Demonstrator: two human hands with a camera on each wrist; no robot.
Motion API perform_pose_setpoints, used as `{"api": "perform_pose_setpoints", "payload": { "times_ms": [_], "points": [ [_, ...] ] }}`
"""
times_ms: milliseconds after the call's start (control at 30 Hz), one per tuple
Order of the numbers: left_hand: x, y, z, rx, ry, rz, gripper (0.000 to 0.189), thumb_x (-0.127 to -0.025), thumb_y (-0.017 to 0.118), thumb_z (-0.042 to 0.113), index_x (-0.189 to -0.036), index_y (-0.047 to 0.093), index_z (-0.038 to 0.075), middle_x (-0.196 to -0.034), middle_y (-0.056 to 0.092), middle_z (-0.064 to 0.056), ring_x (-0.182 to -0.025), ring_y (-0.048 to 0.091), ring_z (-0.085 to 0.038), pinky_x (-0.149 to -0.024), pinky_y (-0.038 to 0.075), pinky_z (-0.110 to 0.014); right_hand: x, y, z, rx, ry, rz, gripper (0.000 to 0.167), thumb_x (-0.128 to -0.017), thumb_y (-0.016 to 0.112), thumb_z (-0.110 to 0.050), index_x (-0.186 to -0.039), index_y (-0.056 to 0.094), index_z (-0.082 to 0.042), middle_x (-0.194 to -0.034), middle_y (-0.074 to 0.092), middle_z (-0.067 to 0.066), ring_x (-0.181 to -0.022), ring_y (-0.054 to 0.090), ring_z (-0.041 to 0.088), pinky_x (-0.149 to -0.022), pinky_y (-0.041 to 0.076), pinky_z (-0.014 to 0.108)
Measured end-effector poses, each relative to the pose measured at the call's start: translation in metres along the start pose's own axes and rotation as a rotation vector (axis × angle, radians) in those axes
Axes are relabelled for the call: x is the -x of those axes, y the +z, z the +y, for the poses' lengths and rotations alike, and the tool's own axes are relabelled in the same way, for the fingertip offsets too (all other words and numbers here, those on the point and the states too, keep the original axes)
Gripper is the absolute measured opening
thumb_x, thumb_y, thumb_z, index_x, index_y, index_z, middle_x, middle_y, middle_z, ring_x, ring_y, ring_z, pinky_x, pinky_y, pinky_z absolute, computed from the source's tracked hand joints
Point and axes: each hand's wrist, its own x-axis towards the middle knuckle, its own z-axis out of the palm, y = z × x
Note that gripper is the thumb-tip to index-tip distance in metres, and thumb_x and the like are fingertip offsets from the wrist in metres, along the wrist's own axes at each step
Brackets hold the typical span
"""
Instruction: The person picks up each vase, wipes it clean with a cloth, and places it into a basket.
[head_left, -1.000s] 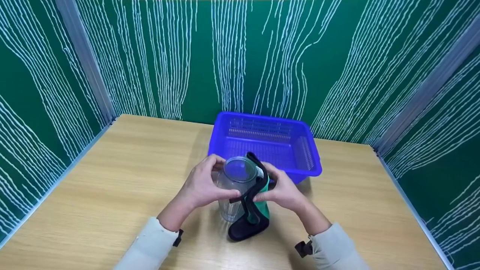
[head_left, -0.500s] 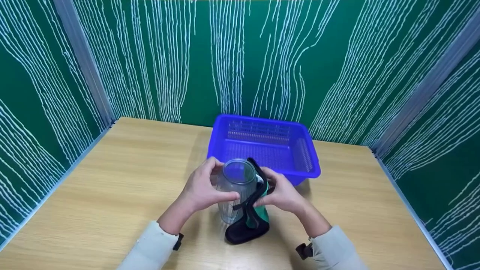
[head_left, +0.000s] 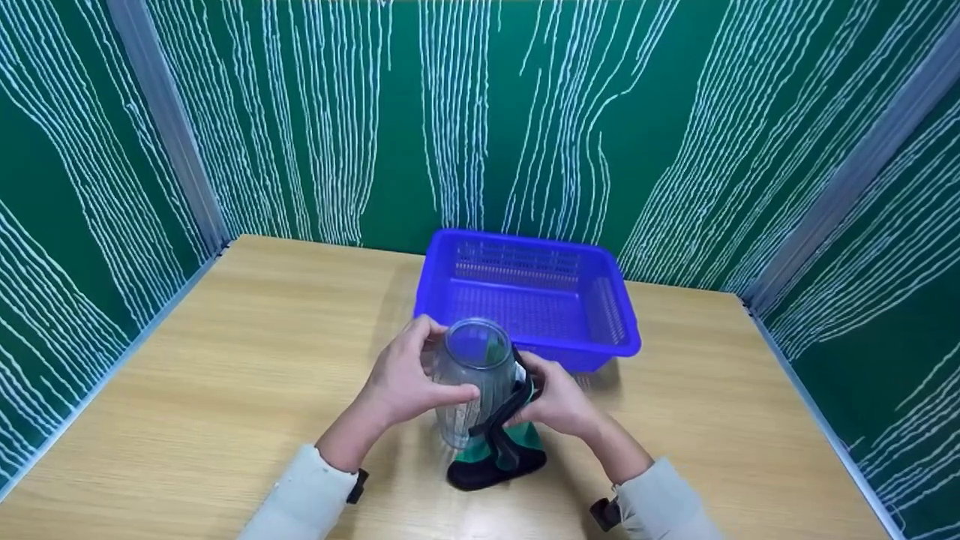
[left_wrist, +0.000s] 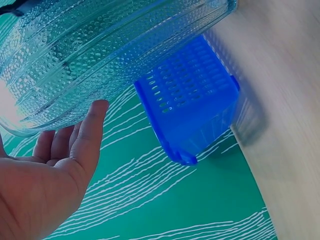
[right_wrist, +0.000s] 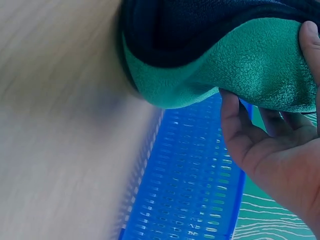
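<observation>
A clear glass jar with a wide round mouth stands upright near the middle of the table in the head view. My left hand grips it from the left, thumb across the near side. The left wrist view shows the jar's bumpy, ribbed glass close above my left hand. Beside the jar, my right hand holds a green fleecy piece with black edging between thumb and fingers. Its wide black end hangs low in front of the jar. In the right wrist view the green fleece bends in a curve.
A blue plastic basket with slotted walls sits just behind the jar and my hands. The wooden table ends at green walls with white wavy lines. Small dark devices are strapped at both wrists, by the light sleeves.
The green fleecy piece has dropped and turned, its upper black end sinking below the jar's mouth and its lower end spreading wider. My right hand moved slightly with it; the left keeps its grip.
</observation>
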Motion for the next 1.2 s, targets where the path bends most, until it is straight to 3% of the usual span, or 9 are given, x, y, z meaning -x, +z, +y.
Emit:
{"api": "perform_pose_setpoints", "payload": {
  "times_ms": [233,667,933,1200],
  "points": [
    [0.0,0.0,-0.001,0.015,0.011,-0.003,0.072,-0.056,0.088,0.054,-0.109,0.048,0.026,-0.114,0.058,-0.001,-0.106,0.058,-0.017,-0.09,0.054,-0.042,0.0,0.009,0.011,0.008,0.023,-0.02,0.076,-0.055,0.092,-0.008,-0.124,0.061,-0.011,-0.114,0.069,0.006,-0.102,0.064,0.016,-0.093,0.049,0.026],
    [0.0,0.0,-0.001,-0.015,0.013,0.019,0.07,-0.056,0.088,0.055,-0.108,0.049,0.028,-0.106,0.055,0.01,-0.1,0.055,-0.011,-0.085,0.051,-0.034,-0.001,0.015,0.016,0.022,0.055,-0.062,0.069,-0.056,0.092,-0.009,-0.119,0.065,-0.016,-0.113,0.07,-0.001,-0.104,0.063,0.015,-0.094,0.049,0.03],
    [0.001,-0.001,-0.001,0.001,0.009,0.021,0.069,-0.057,0.088,0.052,-0.108,0.049,0.027,-0.111,0.058,0.003,-0.102,0.055,-0.013,-0.09,0.051,-0.038,-0.003,0.019,0.017,0.085,0.046,-0.051,0.066,-0.054,0.093,-0.01,-0.114,0.067,-0.016,-0.109,0.071,-0.003,-0.103,0.062,0.014,-0.097,0.048,0.038],
    [0.001,0.001,0.0,-0.023,0.01,0.033,0.07,-0.057,0.087,0.054,-0.109,0.049,0.027,-0.108,0.055,0.011,-0.103,0.054,-0.011,-0.091,0.051,-0.034,-0.002,0.022,0.022,0.187,0.05,0.001,0.062,-0.051,0.095,-0.017,-0.106,0.067,-0.017,-0.103,0.071,-0.004,-0.1,0.062,0.015,-0.095,0.048,0.033]
  ]
}}
